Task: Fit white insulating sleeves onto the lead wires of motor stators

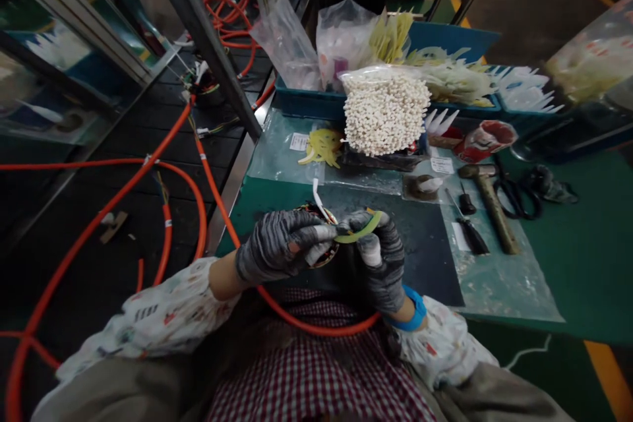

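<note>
Both hands wear grey striped gloves and meet over a dark mat at the bench's near edge. A curved yellow-green sleeve spans between them. My left hand pinches its left end with closed fingers. Around its right part, the fingers of my right hand are closed. Behind and below the hands lies a round part with wires, mostly covered by my left hand. A white tube sticks up from it.
A thick orange cable loops past my lap. Right of the mat lie a hammer, screwdrivers and scissors. Behind stand a bundle of white pieces, a red can and blue bins. A metal post rises at left.
</note>
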### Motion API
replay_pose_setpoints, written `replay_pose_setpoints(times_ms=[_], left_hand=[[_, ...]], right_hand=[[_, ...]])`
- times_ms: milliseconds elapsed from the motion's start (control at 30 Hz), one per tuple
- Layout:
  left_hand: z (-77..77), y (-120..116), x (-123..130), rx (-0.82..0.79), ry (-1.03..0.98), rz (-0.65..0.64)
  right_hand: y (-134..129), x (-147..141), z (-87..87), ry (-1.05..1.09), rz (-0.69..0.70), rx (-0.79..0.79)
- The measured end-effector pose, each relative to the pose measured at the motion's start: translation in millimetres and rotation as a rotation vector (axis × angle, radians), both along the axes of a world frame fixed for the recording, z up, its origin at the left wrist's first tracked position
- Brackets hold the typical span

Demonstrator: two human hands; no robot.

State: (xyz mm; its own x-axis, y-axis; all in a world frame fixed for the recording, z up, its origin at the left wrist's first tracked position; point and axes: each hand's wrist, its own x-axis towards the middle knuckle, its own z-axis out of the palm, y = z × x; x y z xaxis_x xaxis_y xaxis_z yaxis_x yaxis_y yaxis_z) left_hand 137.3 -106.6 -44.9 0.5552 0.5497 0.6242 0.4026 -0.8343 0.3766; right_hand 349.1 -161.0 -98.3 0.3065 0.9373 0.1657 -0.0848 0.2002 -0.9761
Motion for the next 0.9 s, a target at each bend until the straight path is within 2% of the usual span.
replay_pose_setpoints(times_ms=[100, 167, 200, 267, 333, 400, 467, 533, 600, 667, 767, 900], left_hand=[[1.0, 12, -17, -0.286, -0.058, 0.199], [-0.6, 26, -27, -0.535, 0.027, 0.335], [-2.0, 33, -29, -0.658, 0.119, 0.348], [-4.9, 45, -29, -0.858, 0.338, 0.273], [-7.5, 54, -25, -0.962, 0.482, 0.198], [-10.0, 60, -22, -0.965, 0.500, 0.191], [-13.5, 62, -21, -0.987, 0.430, 0.212], [-17.9, 59, -21, -1.070, 0.297, 0.229], [-21.5, 50, -23, -1.150, 0.148, 0.240], [-22.8, 36, -24, -1.148, 0.031, 0.245], [-20.5, 11, -25, -1.028, -0.066, 0.256], [-17.0, -10, -26, -0.846, -0.072, 0.259]], right_hand=[[4, 7, 0.2, -0.006, 0.145, -0.014], [12, 12, 9.3, -0.076, 0.280, -0.021], [15, 13, 15.1, -0.128, 0.337, -0.010], [19, 11, 25.5, -0.274, 0.435, 0.044], [18, 3, 30.4, -0.503, 0.477, 0.151], [14, -9, 28.8, -0.837, 0.458, 0.244], [9, -20, 23.9, -1.165, 0.409, 0.278], [5, -27, 19.3, -1.348, 0.390, 0.287], [1, -27, 16.3, -1.372, 0.399, 0.330], [-5, -24, 13.8, -1.321, 0.406, 0.368], [-21, -19, 8.8, -1.230, 0.368, 0.381], [-39, -20, 2.2, -1.124, 0.295, 0.384]])
